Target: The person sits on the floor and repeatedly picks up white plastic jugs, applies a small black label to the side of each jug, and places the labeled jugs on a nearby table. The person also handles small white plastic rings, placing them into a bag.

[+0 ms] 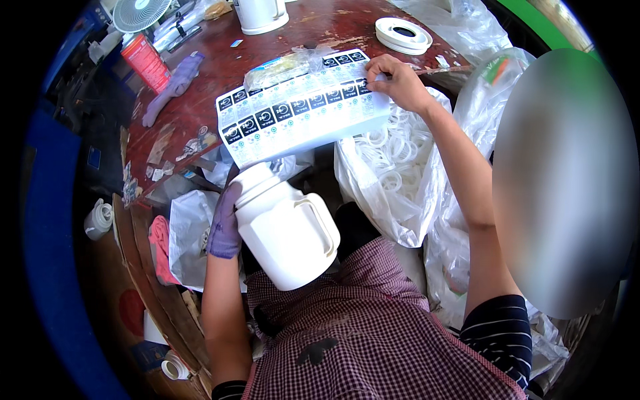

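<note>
My left hand (225, 227), in a purple glove, grips a white plastic jug (287, 230) with a side handle and holds it tilted over my lap. My right hand (398, 81) is bare and pinches at the far right end of a white sheet of small square labels (300, 110) lying on the edge of a red-brown table (220, 73). A clear packet (283, 67) lies on top of the sheet.
A clear bag full of white plastic rings (393, 160) sits right of my lap. On the table are a stack of white rings (403, 33), a white jug (260, 15), a purple glove (175, 83), an orange box (147, 61) and a small fan (140, 13).
</note>
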A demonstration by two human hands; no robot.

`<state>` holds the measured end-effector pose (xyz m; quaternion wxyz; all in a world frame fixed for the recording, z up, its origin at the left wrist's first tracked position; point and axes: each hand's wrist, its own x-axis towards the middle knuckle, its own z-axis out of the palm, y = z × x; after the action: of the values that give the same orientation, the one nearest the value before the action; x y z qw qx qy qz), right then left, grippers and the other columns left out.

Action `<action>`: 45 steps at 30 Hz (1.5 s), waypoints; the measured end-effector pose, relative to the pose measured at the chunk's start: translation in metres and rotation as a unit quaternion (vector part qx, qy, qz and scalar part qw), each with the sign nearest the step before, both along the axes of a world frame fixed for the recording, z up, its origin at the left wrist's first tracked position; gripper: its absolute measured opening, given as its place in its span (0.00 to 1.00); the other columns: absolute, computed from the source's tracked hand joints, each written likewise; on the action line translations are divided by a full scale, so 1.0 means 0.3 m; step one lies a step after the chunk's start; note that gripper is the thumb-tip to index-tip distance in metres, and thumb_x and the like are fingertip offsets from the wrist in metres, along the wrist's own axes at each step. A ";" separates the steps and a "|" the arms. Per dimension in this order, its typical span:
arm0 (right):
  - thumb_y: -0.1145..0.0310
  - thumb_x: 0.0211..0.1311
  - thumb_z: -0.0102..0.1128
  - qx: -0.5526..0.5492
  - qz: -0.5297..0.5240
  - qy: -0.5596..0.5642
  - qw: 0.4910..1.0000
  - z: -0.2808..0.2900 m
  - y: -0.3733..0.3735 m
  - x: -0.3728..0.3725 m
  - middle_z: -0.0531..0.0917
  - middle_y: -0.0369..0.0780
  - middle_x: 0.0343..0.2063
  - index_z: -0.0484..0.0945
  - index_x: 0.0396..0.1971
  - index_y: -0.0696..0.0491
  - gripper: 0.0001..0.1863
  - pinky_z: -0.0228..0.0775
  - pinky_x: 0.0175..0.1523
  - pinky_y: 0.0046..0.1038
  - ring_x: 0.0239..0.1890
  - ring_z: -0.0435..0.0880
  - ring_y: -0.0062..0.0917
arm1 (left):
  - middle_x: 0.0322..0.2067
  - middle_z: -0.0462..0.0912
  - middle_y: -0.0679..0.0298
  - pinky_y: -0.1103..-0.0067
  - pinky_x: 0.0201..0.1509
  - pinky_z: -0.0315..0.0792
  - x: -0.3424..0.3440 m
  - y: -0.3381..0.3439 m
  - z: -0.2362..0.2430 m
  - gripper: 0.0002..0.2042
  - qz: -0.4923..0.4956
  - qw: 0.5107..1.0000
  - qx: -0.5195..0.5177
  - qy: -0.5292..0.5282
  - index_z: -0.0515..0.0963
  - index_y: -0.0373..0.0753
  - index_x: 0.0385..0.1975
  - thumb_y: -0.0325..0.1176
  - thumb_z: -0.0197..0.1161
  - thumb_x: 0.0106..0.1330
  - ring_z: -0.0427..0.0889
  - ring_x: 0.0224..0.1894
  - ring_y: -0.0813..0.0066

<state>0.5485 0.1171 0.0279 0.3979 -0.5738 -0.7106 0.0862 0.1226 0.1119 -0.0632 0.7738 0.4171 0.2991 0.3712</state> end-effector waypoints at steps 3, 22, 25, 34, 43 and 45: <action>0.78 0.54 0.68 -0.001 -0.046 0.040 0.998 -0.011 -0.026 -0.027 0.81 0.40 0.48 0.80 0.34 0.57 0.08 0.69 0.56 0.28 0.49 0.80 0.28 | 0.56 0.76 0.52 0.71 0.60 0.73 0.052 0.016 0.037 0.30 -0.013 0.999 0.043 0.025 0.66 0.32 0.64 0.47 0.54 0.68 0.79 0.56 0.61; 0.78 0.49 0.69 0.095 -0.083 0.018 0.992 -0.049 -0.043 -0.056 0.85 0.41 0.44 0.84 0.31 0.56 0.08 0.73 0.53 0.32 0.48 0.82 0.35 | 0.55 0.77 0.53 0.71 0.61 0.72 0.069 0.000 0.008 0.33 -0.010 0.988 0.138 0.072 0.68 0.31 0.62 0.51 0.58 0.64 0.78 0.56 0.63; 0.78 0.50 0.68 0.093 -0.078 0.048 0.991 -0.048 -0.042 -0.064 0.84 0.42 0.45 0.83 0.30 0.57 0.06 0.73 0.53 0.32 0.48 0.83 0.36 | 0.56 0.76 0.52 0.72 0.62 0.71 0.065 0.011 -0.003 0.33 -0.007 0.989 0.136 0.056 0.67 0.31 0.63 0.50 0.58 0.64 0.77 0.57 0.64; 0.79 0.49 0.66 0.138 0.016 -0.196 0.971 -0.109 -0.420 -0.349 0.77 0.48 0.54 0.80 0.32 0.58 0.09 0.71 0.57 0.40 0.55 0.77 0.45 | 0.51 0.81 0.59 0.77 0.60 0.70 -0.138 -0.144 -0.078 0.25 0.085 0.983 0.032 0.162 0.74 0.34 0.59 0.42 0.62 0.66 0.78 0.53 0.72; 0.84 0.60 0.64 -0.202 0.092 0.381 0.897 -0.131 -0.617 -0.583 0.80 0.31 0.32 0.77 0.36 0.58 0.08 0.73 0.43 0.17 0.35 0.80 0.12 | 0.46 0.84 0.58 0.78 0.55 0.72 -0.048 -0.264 -0.151 0.27 -0.042 0.950 0.008 0.309 0.78 0.31 0.53 0.52 0.59 0.67 0.80 0.46 0.73; 0.84 0.59 0.65 -0.234 0.125 0.385 0.884 -0.169 -0.615 -0.612 0.79 0.31 0.34 0.76 0.37 0.57 0.10 0.73 0.44 0.17 0.37 0.79 0.12 | 0.46 0.83 0.57 0.77 0.53 0.73 -0.033 -0.263 -0.158 0.29 -0.043 0.949 -0.009 0.312 0.77 0.29 0.53 0.53 0.60 0.66 0.81 0.45 0.72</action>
<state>0.3649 -0.0673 -0.0227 0.4804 -0.4784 -0.5262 0.5133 0.1126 0.0331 -0.1105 0.6607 0.5175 0.5108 0.1864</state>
